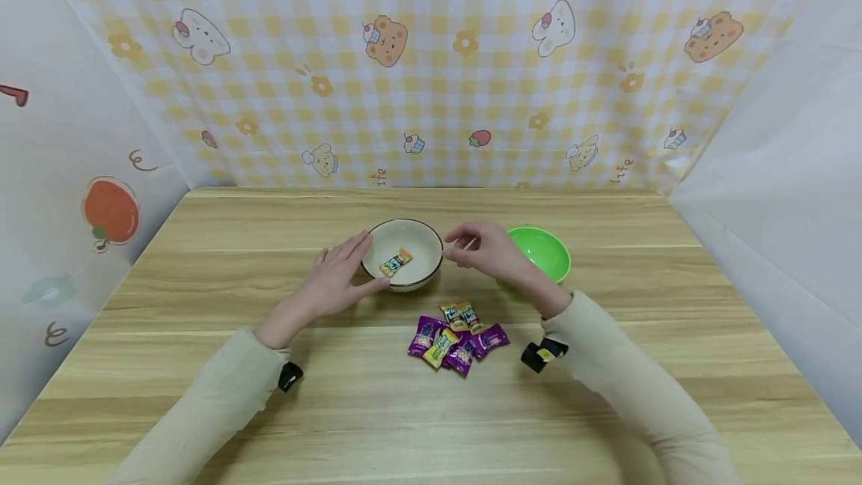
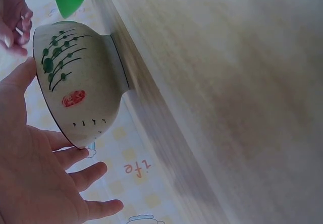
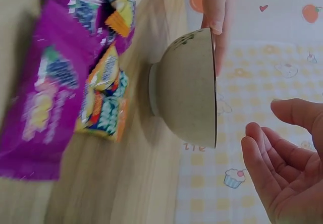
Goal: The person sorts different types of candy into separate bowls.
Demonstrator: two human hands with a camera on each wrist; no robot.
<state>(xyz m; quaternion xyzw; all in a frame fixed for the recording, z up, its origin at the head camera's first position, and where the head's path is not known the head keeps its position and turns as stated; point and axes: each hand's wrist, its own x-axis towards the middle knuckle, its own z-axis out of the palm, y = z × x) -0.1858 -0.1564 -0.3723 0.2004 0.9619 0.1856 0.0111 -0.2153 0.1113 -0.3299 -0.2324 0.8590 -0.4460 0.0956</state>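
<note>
A cream bowl [image 1: 404,284] with a dark rim stands upright and holds one small yellow candy packet [image 1: 395,263]. My left hand [image 1: 334,275] is at its left side, thumb and fingers spread, fingertips right at the rim. In the left wrist view, green leaf strokes and a red mark show on the bowl [image 2: 86,72]. Just right of the rim, my right hand [image 1: 486,249] has loosely bent fingers with a gap between thumb and fingertips. Nothing shows between them in the right wrist view, where the right hand [image 3: 290,158] is apart from the bowl [image 3: 186,93].
Purple candy packets [image 1: 424,336] and yellow ones [image 1: 441,348] lie in a pile in front of the bowl. Behind my right forearm stands a green bowl [image 1: 545,251], partly covered by it. A checked curtain [image 1: 431,96] hangs along the back edge of the wooden table [image 1: 377,425].
</note>
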